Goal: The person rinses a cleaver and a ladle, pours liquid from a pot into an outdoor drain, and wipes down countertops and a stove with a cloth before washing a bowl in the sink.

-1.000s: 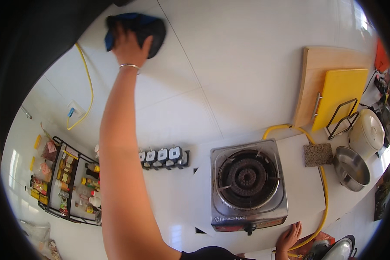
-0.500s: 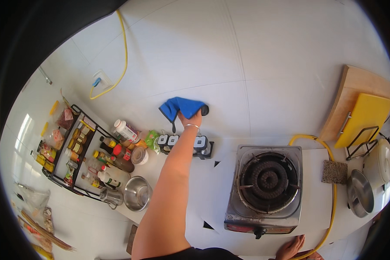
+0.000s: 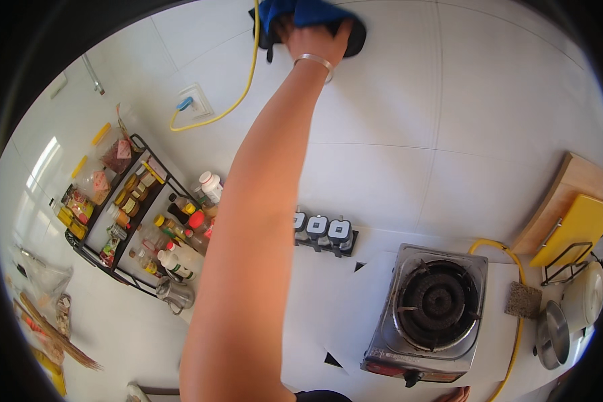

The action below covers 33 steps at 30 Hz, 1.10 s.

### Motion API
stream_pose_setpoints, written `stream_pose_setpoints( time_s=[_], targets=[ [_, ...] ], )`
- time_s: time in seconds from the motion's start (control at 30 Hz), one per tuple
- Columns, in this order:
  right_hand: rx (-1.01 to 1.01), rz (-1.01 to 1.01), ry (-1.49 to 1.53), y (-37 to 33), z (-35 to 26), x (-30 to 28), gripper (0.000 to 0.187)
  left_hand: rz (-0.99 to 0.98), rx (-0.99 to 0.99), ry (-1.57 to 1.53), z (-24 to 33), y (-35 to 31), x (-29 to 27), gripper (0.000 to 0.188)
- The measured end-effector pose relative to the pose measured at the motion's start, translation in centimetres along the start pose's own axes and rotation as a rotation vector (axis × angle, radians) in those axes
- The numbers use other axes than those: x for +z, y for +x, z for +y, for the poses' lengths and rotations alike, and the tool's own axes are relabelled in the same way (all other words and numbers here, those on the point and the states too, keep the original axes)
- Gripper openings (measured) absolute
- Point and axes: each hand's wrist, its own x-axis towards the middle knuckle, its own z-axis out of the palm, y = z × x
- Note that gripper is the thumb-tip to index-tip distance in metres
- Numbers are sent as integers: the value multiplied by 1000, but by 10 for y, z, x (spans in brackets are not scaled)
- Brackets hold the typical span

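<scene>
High on the white tiled wall, my left hand [image 3: 317, 41] is spread over a blue cloth [image 3: 308, 12] with a dark edge, pressing it against the tiles. The hand is slightly blurred, and the cloth runs up to the top of the picture. A bracelet [image 3: 313, 60] circles that wrist. A yellow cable [image 3: 253, 74] hangs just left of the cloth. At the lower edge, only some fingers of my right hand [image 3: 457, 394] show, lying flat by the counter's front, below the gas stove [image 3: 425, 315]; the rest is cut off.
Under my forearm, a rack of seasoning jars [image 3: 325, 231] stands against the wall. A black shelf [image 3: 120, 214] with bottles and jars is at left. On the right are a yellow cutting board [image 3: 569, 228], a steel bowl [image 3: 551, 338], a white pot [image 3: 585, 295] and a gas hose [image 3: 512, 355].
My left hand has moved up the wall with the blue cloth, from just above the seasoning jars to the top. The view has tilted upward. My right hand now shows less.
</scene>
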Motion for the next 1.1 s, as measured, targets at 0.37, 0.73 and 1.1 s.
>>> stream_pose_setpoints(
  time_s=[0.37,0.73,1.1],
  targets=[
    [-50,38,-11,-13,10,15,27,-277,-153,-121,-65,-218,1,59],
    [15,-110,-163,-19,21,17,26,-354,-789,72,-201,-161,17,64],
    [114,-229,-33,-21,30,26,36,-278,-1247,-394,-77,-345,17,66]
  ],
)
